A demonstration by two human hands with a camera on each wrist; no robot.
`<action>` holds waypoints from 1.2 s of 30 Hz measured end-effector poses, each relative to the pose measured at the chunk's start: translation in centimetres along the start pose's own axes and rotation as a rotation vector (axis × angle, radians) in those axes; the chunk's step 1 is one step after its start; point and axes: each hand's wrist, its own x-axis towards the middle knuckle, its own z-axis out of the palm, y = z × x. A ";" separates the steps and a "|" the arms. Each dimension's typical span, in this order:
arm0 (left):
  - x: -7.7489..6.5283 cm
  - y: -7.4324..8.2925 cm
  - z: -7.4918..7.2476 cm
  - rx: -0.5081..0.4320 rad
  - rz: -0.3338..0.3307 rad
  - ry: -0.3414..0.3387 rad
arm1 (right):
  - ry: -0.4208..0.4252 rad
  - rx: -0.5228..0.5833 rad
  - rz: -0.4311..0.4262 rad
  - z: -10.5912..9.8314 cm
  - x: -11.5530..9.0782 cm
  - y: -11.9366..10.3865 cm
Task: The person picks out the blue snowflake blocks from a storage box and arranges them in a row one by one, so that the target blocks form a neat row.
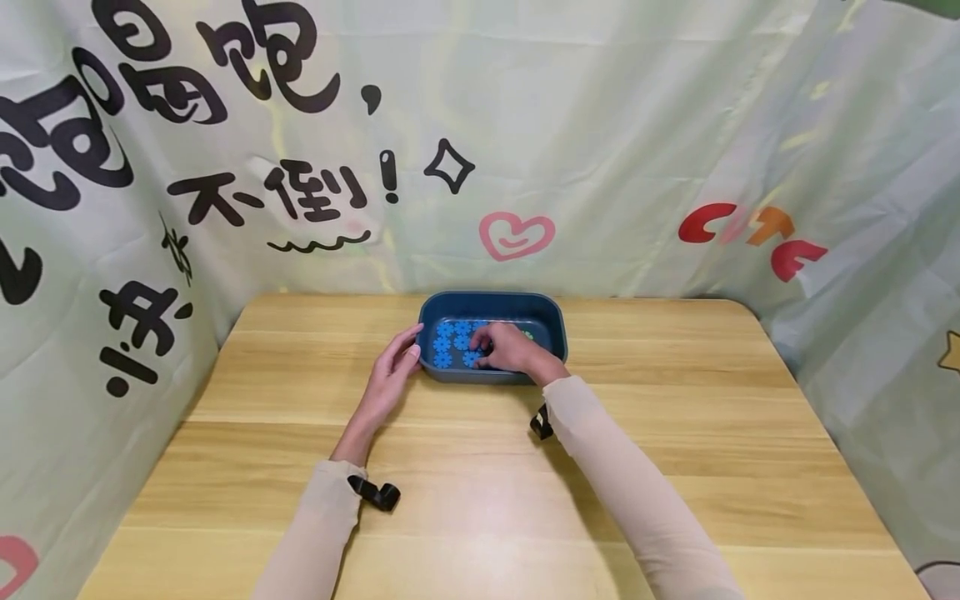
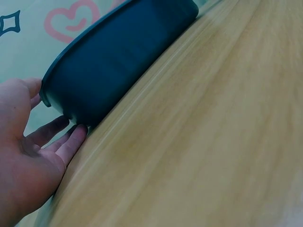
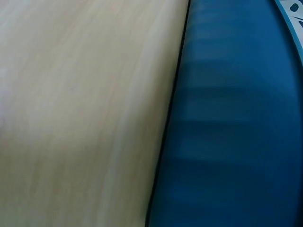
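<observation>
Blue flowers (image 1: 462,342) are lying in the long, sideways box (image 1: 480,377), mostly left of your nearer right hand (image 1: 508,347), whose hold I can't tell, while your left hand (image 1: 385,382) is loosely touching the box's left end.

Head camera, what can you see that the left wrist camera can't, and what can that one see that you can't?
Only the head view: the right hand, blue flower shapes inside the box, and black writing.
Only the left wrist view: the left hand touching the box's end low down, near the table.
Both: left hand, box, table and pink heart.
</observation>
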 end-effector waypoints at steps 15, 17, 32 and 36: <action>-0.2 -0.3 0.2 0.003 0.012 0.008 | 0.045 0.101 -0.094 -0.4 -0.8 0.2; -0.2 -0.3 0.2 0.002 0.013 0.008 | 0.068 0.120 -0.103 -0.7 -1.1 -0.1; 0.0 -0.1 0.2 0.003 0.010 0.006 | 0.405 0.333 -0.120 -1.8 -5.8 -1.4; 0.0 0.0 0.1 0.000 0.014 0.006 | 0.464 0.373 -0.134 -1.8 -7.4 -1.6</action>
